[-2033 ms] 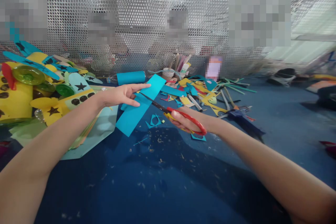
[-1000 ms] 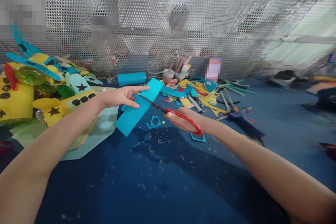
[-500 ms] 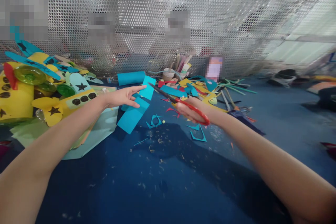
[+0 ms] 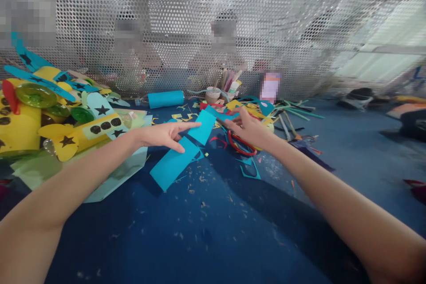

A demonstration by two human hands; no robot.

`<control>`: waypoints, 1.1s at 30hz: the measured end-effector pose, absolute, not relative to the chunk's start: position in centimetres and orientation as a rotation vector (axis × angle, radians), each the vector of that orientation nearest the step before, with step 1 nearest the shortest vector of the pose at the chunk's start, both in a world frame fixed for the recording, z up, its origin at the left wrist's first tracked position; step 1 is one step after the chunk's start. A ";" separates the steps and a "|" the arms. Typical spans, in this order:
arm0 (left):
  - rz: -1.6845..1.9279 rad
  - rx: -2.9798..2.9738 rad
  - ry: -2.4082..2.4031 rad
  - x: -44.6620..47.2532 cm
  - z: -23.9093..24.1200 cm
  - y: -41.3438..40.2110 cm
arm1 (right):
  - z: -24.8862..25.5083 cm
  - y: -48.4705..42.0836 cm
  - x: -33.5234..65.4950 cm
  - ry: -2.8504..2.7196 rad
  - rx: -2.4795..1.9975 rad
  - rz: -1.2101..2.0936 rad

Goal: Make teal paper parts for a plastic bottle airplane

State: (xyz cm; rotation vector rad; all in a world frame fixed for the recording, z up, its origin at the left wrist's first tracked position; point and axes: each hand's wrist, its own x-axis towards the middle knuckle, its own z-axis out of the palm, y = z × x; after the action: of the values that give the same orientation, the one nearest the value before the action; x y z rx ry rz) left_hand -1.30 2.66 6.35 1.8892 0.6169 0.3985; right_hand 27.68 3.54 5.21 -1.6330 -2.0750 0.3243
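My left hand (image 4: 161, 135) holds two bright blue paper strips. Its thumb rests on the lower strip (image 4: 173, 166), and the outstretched index finger lies at the edge of the upper strip (image 4: 203, 128). To the right, my right hand (image 4: 248, 128) is empty with its fingers apart and slightly bent, its fingertips close to a blue paper scrap (image 4: 226, 116). Red-handled scissors (image 4: 244, 148) lie on the blue surface just beneath that hand. Their blades are mostly hidden by the hand and scraps. A blue cut-out offcut (image 4: 251, 169) lies nearer to me.
Yellow and blue paper-covered toy planes (image 4: 89, 128) crowd the left, over pale green sheets (image 4: 123, 171). A blue roll (image 4: 165, 99) lies behind. A cup (image 4: 213, 94) with sticks stands at the back, before a perforated silvery sheet (image 4: 179, 17) with people visible through it.
My right hand has let go of the scissors, which now lie on the surface, and its fingers have spread. My left hand and the blue strips have shifted right and slightly towards me.
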 end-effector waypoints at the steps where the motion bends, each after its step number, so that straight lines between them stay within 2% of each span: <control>1: 0.374 1.905 0.591 -1.1 6.3 2.4 | 5.3 3.2 27.1 -2.036 -1.481 0.550; 4: 0.259 1.931 0.569 -0.6 6.1 1.9 | 5.1 2.9 26.3 -1.989 -1.185 1.025; 6: 0.202 1.939 0.599 -0.5 5.8 1.8 | 4.5 3.5 26.6 -1.998 -1.132 1.046; 12: 0.332 1.833 0.705 -0.5 4.3 2.7 | 2.5 7.0 29.8 -1.698 -1.451 0.559; 16: 0.591 1.683 0.871 -0.1 3.3 3.1 | 2.3 7.0 30.4 -1.880 -1.784 0.262; 20: 0.791 1.432 0.983 0.3 2.2 3.4 | 2.2 5.1 28.9 -2.015 -1.812 -0.183; 22: 0.867 1.326 0.962 0.4 1.7 3.6 | 2.2 4.0 27.7 -2.024 -1.759 -0.281; 25: 0.948 1.226 0.909 0.6 1.1 3.8 | 2.3 2.6 25.9 -2.095 -1.539 -0.176; 30: 1.045 1.138 0.945 1.2 0.9 3.3 | 1.9 1.0 24.1 -2.342 -0.956 0.358; 33: 1.061 1.162 0.951 1.5 0.8 2.9 | 1.3 0.5 23.7 -2.350 -0.794 0.483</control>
State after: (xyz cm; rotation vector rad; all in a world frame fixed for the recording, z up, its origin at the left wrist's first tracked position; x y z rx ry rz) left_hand 1.50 2.91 0.79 1.1622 0.9510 1.0611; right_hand 23.68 0.50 1.31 -0.7945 -2.3498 0.4833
